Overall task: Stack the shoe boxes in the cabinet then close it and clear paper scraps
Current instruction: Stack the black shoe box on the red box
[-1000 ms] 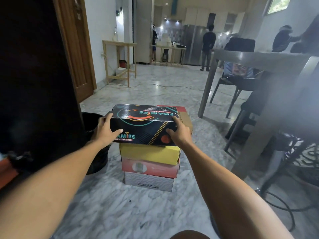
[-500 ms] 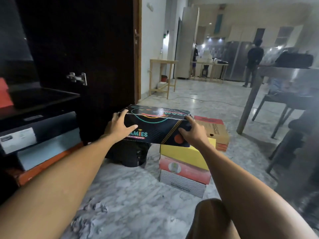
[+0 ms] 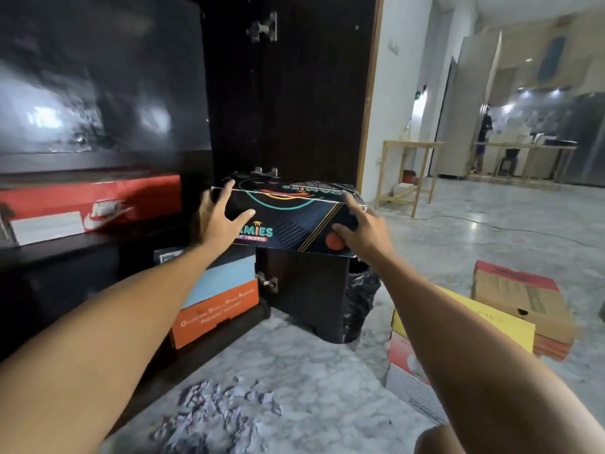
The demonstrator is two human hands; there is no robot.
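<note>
Head view, centre of frame: left hand (image 3: 217, 221) and right hand (image 3: 363, 232) each clamp an end of the black printed cardboard shoe box (image 3: 291, 217). Torn grey paper scraps (image 3: 222, 411) lie on the marble floor (image 3: 311, 371) at lower centre.

**Box held up before the open cabinet**

The shoe box (image 3: 288, 217) sits between the left hand (image 3: 217, 219) and the right hand (image 3: 361, 231), in front of the cabinet door (image 3: 294, 93). Left of it, boxes lie on the cabinet shelves (image 3: 82, 244). Paper scraps (image 3: 222, 407) lie on the floor (image 3: 311, 371) below; a stack of boxes (image 3: 474, 326) stands at the right
</note>
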